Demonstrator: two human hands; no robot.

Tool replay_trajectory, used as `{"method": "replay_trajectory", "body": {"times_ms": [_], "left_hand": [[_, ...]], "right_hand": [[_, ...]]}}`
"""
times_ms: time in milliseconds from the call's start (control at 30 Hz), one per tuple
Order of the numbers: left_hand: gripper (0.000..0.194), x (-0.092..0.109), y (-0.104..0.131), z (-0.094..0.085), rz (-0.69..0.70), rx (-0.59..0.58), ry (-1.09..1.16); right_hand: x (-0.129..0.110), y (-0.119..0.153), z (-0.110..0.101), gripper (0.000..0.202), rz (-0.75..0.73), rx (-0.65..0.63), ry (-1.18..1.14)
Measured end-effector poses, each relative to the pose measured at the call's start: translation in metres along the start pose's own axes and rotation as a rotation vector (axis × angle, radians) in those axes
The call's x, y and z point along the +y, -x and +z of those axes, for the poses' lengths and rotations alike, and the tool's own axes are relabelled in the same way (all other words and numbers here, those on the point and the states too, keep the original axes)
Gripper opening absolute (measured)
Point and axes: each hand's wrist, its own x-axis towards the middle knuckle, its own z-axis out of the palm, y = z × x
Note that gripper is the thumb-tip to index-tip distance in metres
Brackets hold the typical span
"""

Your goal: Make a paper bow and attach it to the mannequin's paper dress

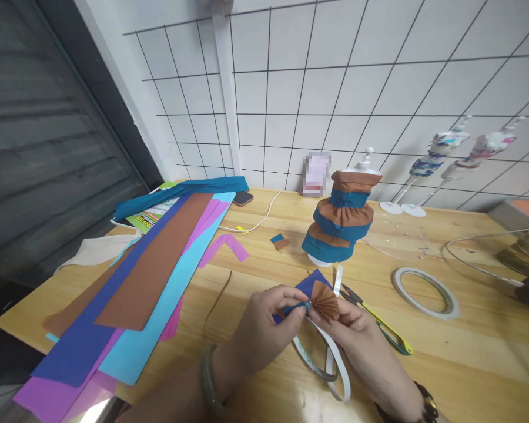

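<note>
My left hand (268, 320) pinches the teal gathered end of a small pleated paper piece. Its brown fan (325, 301) spreads to the right, where the fingers of my right hand (357, 332) grip its lower edge. Under and behind the fan lies a blue paper piece (312, 282). A white tape roll (315, 358) with a loose strip sits below my hands. Behind them stands a small dress form (344, 217) wrapped in brown and teal layers.
Long coloured paper strips (158, 264) cover the left side. A yellow-handled cutter (392, 335) and a tape ring (425, 292) lie right. Two small mannequins (441, 150) stand behind. A phone (242, 198) and a cable (264, 217) rest near the wall.
</note>
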Motion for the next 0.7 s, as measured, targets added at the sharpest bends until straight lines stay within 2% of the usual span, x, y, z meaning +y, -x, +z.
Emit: {"method": "replay_trajectory", "body": {"times_ms": [167,333,400,567,700], "left_hand": [[0.021,0.001,-0.002,-0.004,-0.064,0.006,0.027],[0.015,0.006,-0.002,-0.008,0.061,-0.028,-0.117],[0.014,0.007,-0.002,-0.008,0.062,-0.032,-0.086],[0.011,0.007,-0.007,-0.010,-0.142,-0.109,0.270],[0.018,0.002,-0.010,-0.013,-0.325,-0.148,0.414]], "right_hand": [[-0.002,0.000,0.001,0.018,0.041,-0.015,-0.034],[-0.001,0.001,0.000,0.015,0.061,-0.039,-0.047],[0.000,0.001,-0.002,0.016,0.055,-0.056,-0.044],[0.002,0.000,-0.003,0.022,0.008,-0.054,0.048],[0.001,-0.001,-0.003,0.020,0.006,-0.016,0.113]]}}
